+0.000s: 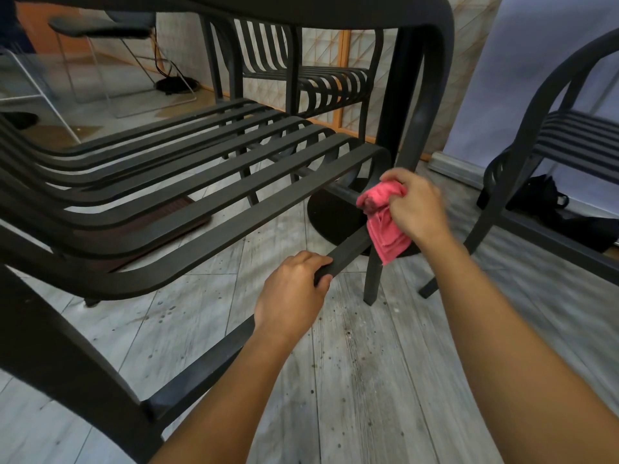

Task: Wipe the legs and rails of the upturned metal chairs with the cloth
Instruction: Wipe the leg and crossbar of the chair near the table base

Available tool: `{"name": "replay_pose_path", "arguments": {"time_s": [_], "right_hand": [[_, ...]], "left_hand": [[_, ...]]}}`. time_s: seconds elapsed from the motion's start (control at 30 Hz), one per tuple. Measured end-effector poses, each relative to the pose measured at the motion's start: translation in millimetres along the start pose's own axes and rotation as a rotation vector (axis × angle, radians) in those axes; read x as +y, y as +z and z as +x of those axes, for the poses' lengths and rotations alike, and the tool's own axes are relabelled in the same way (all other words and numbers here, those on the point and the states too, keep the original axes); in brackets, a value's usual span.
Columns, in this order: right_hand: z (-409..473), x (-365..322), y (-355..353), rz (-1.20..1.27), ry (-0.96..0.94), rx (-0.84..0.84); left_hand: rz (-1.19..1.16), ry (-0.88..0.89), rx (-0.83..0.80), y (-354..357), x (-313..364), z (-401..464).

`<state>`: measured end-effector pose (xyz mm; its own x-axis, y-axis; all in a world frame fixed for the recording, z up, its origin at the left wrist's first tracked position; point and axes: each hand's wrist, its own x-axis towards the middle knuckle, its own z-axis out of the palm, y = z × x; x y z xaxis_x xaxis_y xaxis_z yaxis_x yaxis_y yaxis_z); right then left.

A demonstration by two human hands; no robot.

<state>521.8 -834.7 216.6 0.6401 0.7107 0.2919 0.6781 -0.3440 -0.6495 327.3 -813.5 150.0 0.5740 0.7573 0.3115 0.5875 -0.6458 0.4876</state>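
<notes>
While left hand (294, 289) grips rail (345, 247), grey plank floor (368, 380), perhaps speckled.

Three dark metal slatted chairs are counted: one near chair (187, 182) filling the left, one far chair (311, 78) by the wall, and one right chair (552, 135) at the frame's edge. Seven seat slats can be made out on the near chair. Two white wire-frame stools (100, 31) are seen at upper left, though blurred. One pink cloth (385, 226) is shown. Two hands are pictured, a left hand (291, 289) and a right hand (415, 205). One black bag (539, 195) is noted on the floor, and one round dark pedestal base (331, 212) behind the cloth.
</notes>
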Motion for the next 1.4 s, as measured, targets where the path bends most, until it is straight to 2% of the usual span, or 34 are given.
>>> {"name": "replay_pose_path", "arguments": {"time_s": [0.17,0.3,0.37,0.57,0.67,1.0,1.17,1.4], "right_hand": [[-16.1,5.1,19.4,-0.383,-0.057,0.028],[-19.4,-6.4,24.6,-0.463,0.068,0.002],[-19.5,-10.9,28.6,-0.429,0.129,-0.016],[-16.3,-14.7,44.7,-0.350,0.237,0.119],[-14.1,-13.0,48.0,-0.308,0.283,0.106],[-16.5,-11.6,46.2,-0.318,0.214,0.010],[-24.8,-6.1,40.1,-0.099,0.174,0.025],[-59.9,-1.6,34.1,0.114,0.115,-0.053]], "left_hand": [[0.008,0.004,0.004,-0.6,0.6,0.5],[0.008,0.005,0.003,-0.6,0.2,-0.9],[0.014,0.008,0.010,-0.3,-0.3,-1.3],[0.011,0.012,0.012,0.2,0.0,-0.9],[0.008,0.017,0.013,0.6,-0.5,-0.4],[-0.002,0.008,0.008,1.9,-2.2,0.5],[-0.004,-0.002,0.005,1.9,-2.3,-0.3],[-0.009,-0.006,0.003,2.0,-1.8,0.2]]}}
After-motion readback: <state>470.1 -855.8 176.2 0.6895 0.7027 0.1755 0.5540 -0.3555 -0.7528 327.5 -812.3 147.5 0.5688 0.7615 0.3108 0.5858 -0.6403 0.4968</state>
